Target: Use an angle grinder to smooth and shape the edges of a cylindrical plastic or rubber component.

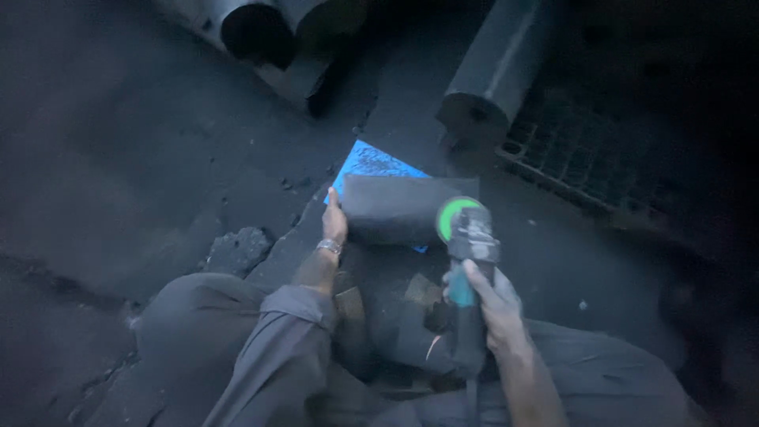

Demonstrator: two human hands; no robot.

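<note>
Dim light, floor-level work. The person squats, knees wide, with the workpiece set between the feet so both arms reach it.

Right hand [489, 304] is wrapped tight around the body of an angle grinder [468, 269]. The tool points away from the person, its head with the green guard [452, 215] at the right end of a dark curved metal piece [399, 207], touching or just above it; contact itself cannot be told in this light. The one-handed hold far back on the body likely keeps the fingers clear of the disc.

Left hand [334, 223], a bracelet at the wrist, presses flat against the left end of the metal piece, fingers closed on its edge. This looks like a brace to stop the piece rolling or sliding under the tool.

The metal piece lies on a blue sheet [371, 162] spread on the dark floor [118, 142], probably as a pad or to catch grit.

A broken chunk of paving [237, 249] lies near the left knee. Two large pipes [261, 28] lie at the top of the view, a thick dark cylinder [494, 71] at upper right, with a floor grate [585, 150] beside it.
</note>
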